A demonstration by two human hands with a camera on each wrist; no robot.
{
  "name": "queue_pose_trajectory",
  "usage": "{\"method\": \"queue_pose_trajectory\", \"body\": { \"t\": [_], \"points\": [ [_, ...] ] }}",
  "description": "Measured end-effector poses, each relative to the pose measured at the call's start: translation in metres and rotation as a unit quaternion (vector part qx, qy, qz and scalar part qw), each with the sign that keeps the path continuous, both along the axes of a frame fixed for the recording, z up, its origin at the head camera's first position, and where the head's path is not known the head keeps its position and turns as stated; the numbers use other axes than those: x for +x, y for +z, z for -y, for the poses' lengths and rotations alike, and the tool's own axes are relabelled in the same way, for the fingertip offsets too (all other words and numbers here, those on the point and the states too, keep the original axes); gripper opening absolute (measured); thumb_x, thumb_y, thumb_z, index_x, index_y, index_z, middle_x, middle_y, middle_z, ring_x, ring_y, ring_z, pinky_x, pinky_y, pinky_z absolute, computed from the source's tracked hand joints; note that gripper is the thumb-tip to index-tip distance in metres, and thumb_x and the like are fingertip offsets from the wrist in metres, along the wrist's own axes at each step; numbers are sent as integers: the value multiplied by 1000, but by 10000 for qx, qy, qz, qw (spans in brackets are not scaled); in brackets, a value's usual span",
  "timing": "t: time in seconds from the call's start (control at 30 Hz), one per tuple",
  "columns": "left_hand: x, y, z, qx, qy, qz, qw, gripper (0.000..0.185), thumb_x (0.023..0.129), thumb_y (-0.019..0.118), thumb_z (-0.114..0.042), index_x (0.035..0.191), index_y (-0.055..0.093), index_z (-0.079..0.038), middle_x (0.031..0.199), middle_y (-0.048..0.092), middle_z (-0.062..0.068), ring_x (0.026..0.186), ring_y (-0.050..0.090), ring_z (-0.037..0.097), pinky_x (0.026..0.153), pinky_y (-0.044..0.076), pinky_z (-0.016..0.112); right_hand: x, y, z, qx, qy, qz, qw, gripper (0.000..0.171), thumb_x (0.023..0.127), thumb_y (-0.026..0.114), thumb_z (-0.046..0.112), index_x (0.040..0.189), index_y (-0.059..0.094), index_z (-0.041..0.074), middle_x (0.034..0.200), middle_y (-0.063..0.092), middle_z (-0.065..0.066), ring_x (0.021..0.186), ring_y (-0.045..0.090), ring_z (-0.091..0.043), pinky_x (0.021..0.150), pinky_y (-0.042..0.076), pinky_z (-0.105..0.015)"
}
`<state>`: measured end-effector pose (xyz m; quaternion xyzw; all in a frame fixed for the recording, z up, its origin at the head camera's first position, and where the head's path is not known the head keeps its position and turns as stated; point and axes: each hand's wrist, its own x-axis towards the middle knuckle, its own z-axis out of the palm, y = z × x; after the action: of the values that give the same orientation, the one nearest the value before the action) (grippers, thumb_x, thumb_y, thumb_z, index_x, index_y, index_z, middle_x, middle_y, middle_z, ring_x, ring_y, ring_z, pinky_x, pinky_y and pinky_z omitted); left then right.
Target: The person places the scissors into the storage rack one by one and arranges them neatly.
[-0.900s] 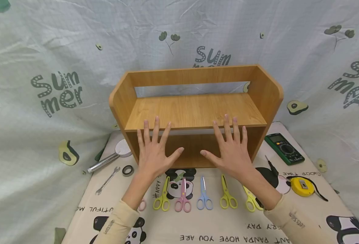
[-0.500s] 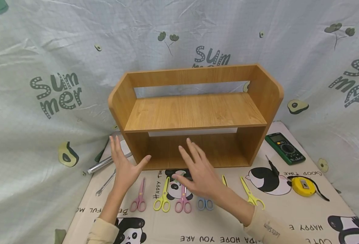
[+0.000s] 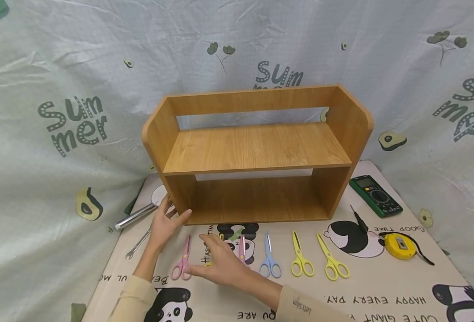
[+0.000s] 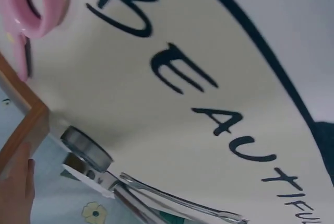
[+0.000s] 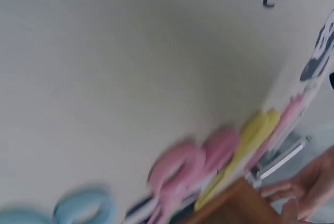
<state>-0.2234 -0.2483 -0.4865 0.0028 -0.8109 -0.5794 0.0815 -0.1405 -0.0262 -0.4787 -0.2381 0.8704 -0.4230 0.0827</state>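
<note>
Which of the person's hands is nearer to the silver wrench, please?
The left. The left hand rests at the wooden shelf's lower left corner, just right of the silver wrench. The right hand is farther right, over the scissors row.

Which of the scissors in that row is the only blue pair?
The blue scissors, lying between a pink pair and a yellow pair; every other pair in the row is pink or yellow.

The head view looks forward and down at the wooden shelf (image 3: 257,154) from in front, taking in the whole mat (image 3: 382,286). Both wrist views sit very close above that mat, tilted; each catches the shelf's lower left corner and pink scissors (image 4: 31,4) nearby.
</note>
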Motion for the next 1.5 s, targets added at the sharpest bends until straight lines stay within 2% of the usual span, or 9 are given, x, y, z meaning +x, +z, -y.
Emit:
{"method": "queue_pose_trajectory", "body": {
  "t": [0.17,0.27,0.33,0.5,0.63,0.77,0.97,1.33,1.5],
  "points": [
    [-4,-7,6,266,-102,330,9990,94,93,81,-25,167,23,-23,171,29,15,147,44,46,108,56,36,2,-19,23,-443,-152,141,9988,85,79,89,52,141,59,4,130,69,-12,115,67,-23,95,59,-31],
    [-6,-10,8,446,-193,483,9976,92,94,80,-24,167,24,-22,172,27,13,147,44,45,100,57,23,4,-26,34,-651,-277,215,9973,81,75,94,46,134,62,1,120,71,-12,108,67,-19,89,58,-25],
    [-7,-12,8,516,-235,588,9967,92,95,79,-23,167,23,-20,172,25,13,147,44,45,103,57,26,5,-32,40,-704,-364,192,9967,78,72,96,42,130,63,1,115,71,-11,104,66,-18,87,57,-23],
    [-7,-17,9,392,-267,742,9961,92,94,80,-20,167,23,-16,170,29,18,144,46,48,113,51,50,8,-44,52,-555,-474,47,9973,76,69,99,34,127,62,1,110,68,-9,96,62,-14,85,56,-23],
    [-8,-21,12,296,-383,789,9957,96,92,82,-16,167,23,-17,169,30,22,140,50,49,111,53,46,7,-47,56,-407,-586,-112,9974,76,67,100,27,125,61,-1,108,66,-9,93,61,-13,84,57,-25],
    [-10,-26,15,401,-526,883,9939,98,91,82,-13,168,19,-17,169,27,25,141,48,50,106,56,33,5,-49,58,-391,-764,-68,9963,72,64,99,18,121,61,-1,104,63,-8,90,59,-15,81,57,-26],
    [-12,-27,16,507,-492,852,9939,96,92,81,-13,167,21,-14,167,31,26,141,48,50,97,57,19,3,-53,63,-319,-828,-63,9960,70,62,96,7,122,60,-2,105,62,-7,95,60,-17,89,59,-27],
    [-13,-27,14,664,-478,794,9935,89,96,74,-6,167,20,-9,165,31,32,140,47,54,99,60,29,5,-52,69,248,-801,-505,9952,65,62,96,8,116,61,1,100,62,-6,96,59,-19,89,58,-28],
    [-13,-27,14,765,-496,777,9928,84,98,70,-2,166,21,-5,165,30,32,140,47,54,100,60,33,5,-54,70,335,-816,-890,9921,53,64,90,-1,109,61,3,94,61,-4,90,60,-18,81,57,-26]
  ]
}}
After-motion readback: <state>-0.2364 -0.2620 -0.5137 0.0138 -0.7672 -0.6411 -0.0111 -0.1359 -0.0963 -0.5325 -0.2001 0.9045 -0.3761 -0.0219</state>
